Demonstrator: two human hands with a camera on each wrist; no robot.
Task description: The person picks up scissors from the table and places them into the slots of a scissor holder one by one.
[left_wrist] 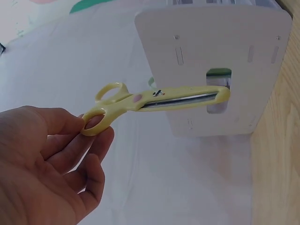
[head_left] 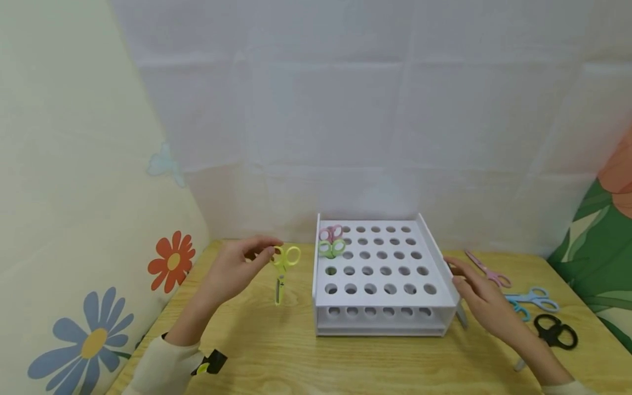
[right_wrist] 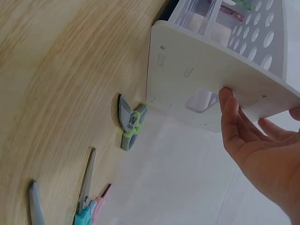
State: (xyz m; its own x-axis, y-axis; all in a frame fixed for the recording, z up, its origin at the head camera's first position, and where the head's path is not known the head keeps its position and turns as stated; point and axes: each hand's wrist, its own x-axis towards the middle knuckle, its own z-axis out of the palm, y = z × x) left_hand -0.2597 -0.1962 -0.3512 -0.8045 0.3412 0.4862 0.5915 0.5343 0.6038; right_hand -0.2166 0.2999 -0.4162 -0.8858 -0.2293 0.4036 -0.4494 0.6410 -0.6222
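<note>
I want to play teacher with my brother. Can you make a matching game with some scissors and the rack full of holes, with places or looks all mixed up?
Things:
1. yellow scissors
2. light-green scissors
3. black-handled scissors
4. rack

Places or looks:
A. lying on the table
B. white, with the right fingers at its side
C. held by the left fingers
D. handles showing above a hole

Pairs: 1-C, 2-D, 3-A, 4-B
</note>
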